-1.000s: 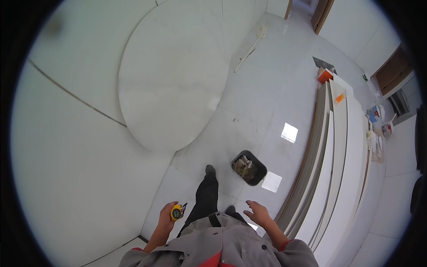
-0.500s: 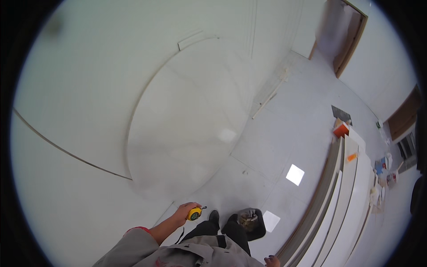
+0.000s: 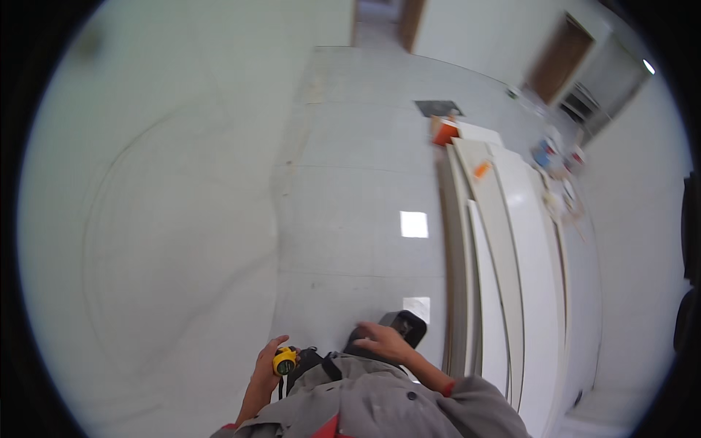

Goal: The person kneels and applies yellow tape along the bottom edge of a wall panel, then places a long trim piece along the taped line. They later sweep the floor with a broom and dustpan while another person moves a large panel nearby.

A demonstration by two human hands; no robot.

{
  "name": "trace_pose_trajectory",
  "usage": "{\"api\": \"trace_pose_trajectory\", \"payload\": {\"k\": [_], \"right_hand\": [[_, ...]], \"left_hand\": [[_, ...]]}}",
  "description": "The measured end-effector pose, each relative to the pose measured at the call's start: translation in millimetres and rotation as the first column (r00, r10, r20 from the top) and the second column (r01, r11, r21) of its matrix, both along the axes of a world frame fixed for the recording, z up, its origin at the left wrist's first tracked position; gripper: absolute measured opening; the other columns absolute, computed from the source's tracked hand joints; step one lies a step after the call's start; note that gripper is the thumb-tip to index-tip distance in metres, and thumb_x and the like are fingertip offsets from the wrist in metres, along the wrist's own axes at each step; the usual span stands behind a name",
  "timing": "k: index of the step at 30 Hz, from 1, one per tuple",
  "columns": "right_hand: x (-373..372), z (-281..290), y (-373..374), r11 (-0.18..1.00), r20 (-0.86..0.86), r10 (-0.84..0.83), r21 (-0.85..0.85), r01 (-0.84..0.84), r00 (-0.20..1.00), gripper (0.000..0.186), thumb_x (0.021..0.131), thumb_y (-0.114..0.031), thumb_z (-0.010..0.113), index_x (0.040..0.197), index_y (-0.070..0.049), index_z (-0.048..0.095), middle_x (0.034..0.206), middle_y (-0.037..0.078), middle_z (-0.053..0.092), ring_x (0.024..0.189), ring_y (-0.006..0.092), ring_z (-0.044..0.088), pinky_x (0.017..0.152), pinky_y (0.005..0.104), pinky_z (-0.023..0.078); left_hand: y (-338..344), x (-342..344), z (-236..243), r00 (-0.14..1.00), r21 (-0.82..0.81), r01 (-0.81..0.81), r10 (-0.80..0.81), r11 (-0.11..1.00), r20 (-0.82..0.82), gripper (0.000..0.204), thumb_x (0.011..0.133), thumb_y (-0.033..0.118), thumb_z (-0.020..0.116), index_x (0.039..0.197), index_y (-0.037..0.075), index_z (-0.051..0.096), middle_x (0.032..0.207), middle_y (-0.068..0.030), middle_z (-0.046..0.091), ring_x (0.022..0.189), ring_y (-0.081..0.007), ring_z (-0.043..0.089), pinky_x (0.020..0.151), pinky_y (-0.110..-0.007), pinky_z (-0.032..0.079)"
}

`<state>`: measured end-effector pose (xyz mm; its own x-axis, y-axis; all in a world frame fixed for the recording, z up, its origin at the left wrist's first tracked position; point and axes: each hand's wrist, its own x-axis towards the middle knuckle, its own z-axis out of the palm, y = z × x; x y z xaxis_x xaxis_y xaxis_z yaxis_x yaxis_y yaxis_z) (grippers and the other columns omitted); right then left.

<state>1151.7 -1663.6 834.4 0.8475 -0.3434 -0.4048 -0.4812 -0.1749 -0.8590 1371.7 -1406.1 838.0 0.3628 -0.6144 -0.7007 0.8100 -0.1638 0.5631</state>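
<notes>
In my left hand (image 3: 266,366), in front of my body, is a yellow and black tape measure (image 3: 285,360) with a dark strap hanging below it. The fingers curl around its case, and no blade can be seen drawn out. My right hand (image 3: 381,340) is held in front of my waist with its fingers stretched and somewhat apart, holding nothing. Below that hand stands a black bin (image 3: 413,326), partly covered by the hand and forearm.
Long white boards (image 3: 517,219) lie stacked to the right, with an orange item (image 3: 482,169) on top. An orange-red box (image 3: 444,131) sits at their far end. A pale wall (image 3: 168,219) rises on the left. Beyond the tiled floor (image 3: 343,197) is a doorway (image 3: 380,29).
My view has swung to the right, toward the boards and doorway. My right hand has come up from the lower edge to my waist. The tape measure stays in my left hand.
</notes>
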Motion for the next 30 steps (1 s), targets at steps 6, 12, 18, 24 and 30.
{"api": "trace_pose_trajectory", "payload": {"k": [6, 12, 18, 24, 30], "right_hand": [[77, 26, -62, 0.973, 0.284, 0.214, 0.021, -0.229, 0.935, 0.06, 0.084, -0.037, 0.072, 0.129, -0.002, 0.053, 0.117, 0.018, 0.063, 0.105, 0.0342, 0.063, 0.091, 0.0398, 0.05], [119, 12, -137, 0.945, 0.204, 0.31, -0.172, -0.278, 0.929, 0.061, 0.081, -0.038, 0.075, 0.127, -0.003, 0.055, 0.122, 0.016, 0.058, 0.118, 0.0327, 0.054, 0.095, 0.042, 0.046], [94, 10, -242, 0.973, 0.215, -0.232, 0.072, 0.221, 0.949, 0.057, 0.079, -0.033, 0.079, 0.122, -0.002, 0.058, 0.111, 0.015, 0.064, 0.103, 0.0255, 0.062, 0.091, 0.034, 0.049], [3, -108, -365, 0.175, -0.112, -0.948, 0.601, 0.78, 0.299, 0.048, 0.085, -0.023, 0.077, 0.117, 0.002, 0.051, 0.101, 0.01, 0.061, 0.089, 0.0179, 0.065, 0.078, 0.031, 0.058], [-193, -302, -566, -0.355, -0.314, -0.901, 0.133, 0.925, -0.301, 0.049, 0.075, -0.023, 0.081, 0.107, 0.003, 0.054, 0.095, 0.014, 0.063, 0.074, 0.0205, 0.066, 0.053, 0.0316, 0.057]], "left_hand": [[-142, -2, 3, 0.97, -0.164, 0.239, -0.241, 0.957, 0.009, 0.072, 0.102, 0.057, 0.041, 0.144, -0.002, 0.039, 0.122, -0.0196, 0.06, 0.102, -0.028, 0.066, 0.088, -0.039, 0.057], [-262, 60, 4, 0.812, -0.014, 0.572, -0.565, 0.82, 0.147, 0.064, 0.103, 0.044, 0.046, 0.144, -0.004, 0.038, 0.138, -0.0181, 0.049, 0.126, -0.0282, 0.053, 0.102, -0.04, 0.048], [-414, 74, -26, 0.683, 0.036, 0.721, -0.719, 0.692, 0.131, 0.062, 0.103, 0.04, 0.05, 0.146, -0.002, 0.034, 0.134, -0.0178, 0.053, 0.118, -0.0255, 0.058, 0.094, -0.037, 0.052], [-518, 91, -82, 0.545, 0.259, 0.765, -0.807, 0.589, 0.226, 0.06, 0.098, 0.029, 0.059, 0.144, -0.003, 0.039, 0.113, -0.0157, 0.068, 0.106, -0.0245, 0.065, 0.086, -0.036, 0.055], [-564, 106, -130, 0.52, 0.651, 0.572, -0.834, 0.5, 0.185, 0.05, 0.095, 0.027, 0.063, 0.132, -0.004, 0.052, 0.104, -0.0157, 0.069, 0.093, -0.0244, 0.069, 0.077, -0.036, 0.057]]}}
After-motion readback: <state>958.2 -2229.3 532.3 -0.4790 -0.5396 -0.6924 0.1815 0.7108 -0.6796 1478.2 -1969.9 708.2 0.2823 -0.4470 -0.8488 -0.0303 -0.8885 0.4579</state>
